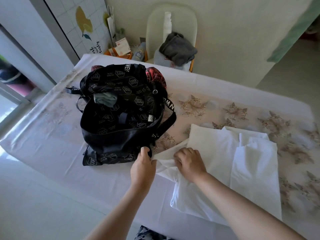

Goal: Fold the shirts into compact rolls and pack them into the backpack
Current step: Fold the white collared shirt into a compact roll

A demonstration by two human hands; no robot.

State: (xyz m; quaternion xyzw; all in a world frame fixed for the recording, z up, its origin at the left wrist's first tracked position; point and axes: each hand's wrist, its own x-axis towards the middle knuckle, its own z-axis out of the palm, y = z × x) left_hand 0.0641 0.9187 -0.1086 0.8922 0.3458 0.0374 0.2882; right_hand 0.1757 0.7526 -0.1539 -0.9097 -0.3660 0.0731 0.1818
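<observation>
You stand in home bedroom: bed (52,153) under white floral-print sheet fills view. Beyond it, cream chair (187,23) piled with grey clothes (178,48), boxes (121,47) crowding corner, lemon-print panel (83,23), pale tiled floor (34,205).

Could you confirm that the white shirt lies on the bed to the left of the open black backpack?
Not quite: the head view shows the white shirt lying on the bed to the right of the open black backpack, not to its left.
</observation>
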